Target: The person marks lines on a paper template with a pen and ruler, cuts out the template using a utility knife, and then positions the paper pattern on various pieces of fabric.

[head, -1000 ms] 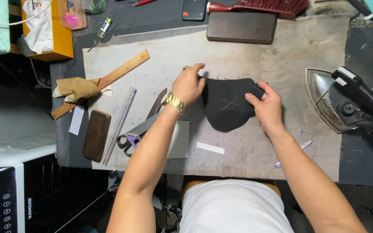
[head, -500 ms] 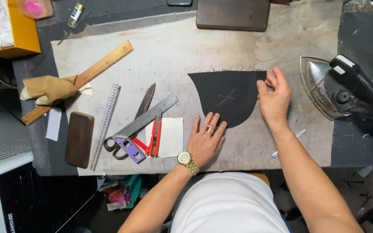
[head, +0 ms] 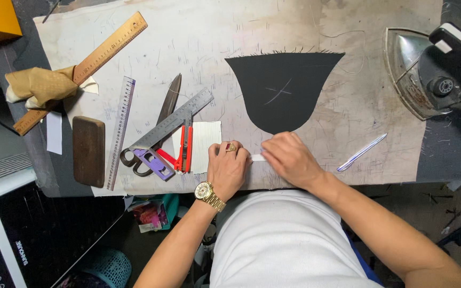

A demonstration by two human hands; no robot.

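A black fabric piece (head: 284, 88) with a chalk cross lies flat on the pale work cloth (head: 305, 32). Just below its rounded tip, my left hand (head: 228, 170) and my right hand (head: 290, 159) meet over a small white strip (head: 257, 158), which shows between their fingers. Both hands pinch or press its ends against the table near the front edge. My left wrist wears a gold watch, and a ring sits on one finger.
Left of my hands lie a white card (head: 206, 138), an orange cutter (head: 184, 146), scissors (head: 153, 138), a steel ruler (head: 174, 120), a clear ruler (head: 121, 130), a dark block (head: 88, 151) and a wooden ruler (head: 81, 69). An iron (head: 433, 72) stands at the right, a pen (head: 361, 152) near it.
Both hands left the black fabric and came together at the front edge over the white strip. The camera view has moved closer to the table.
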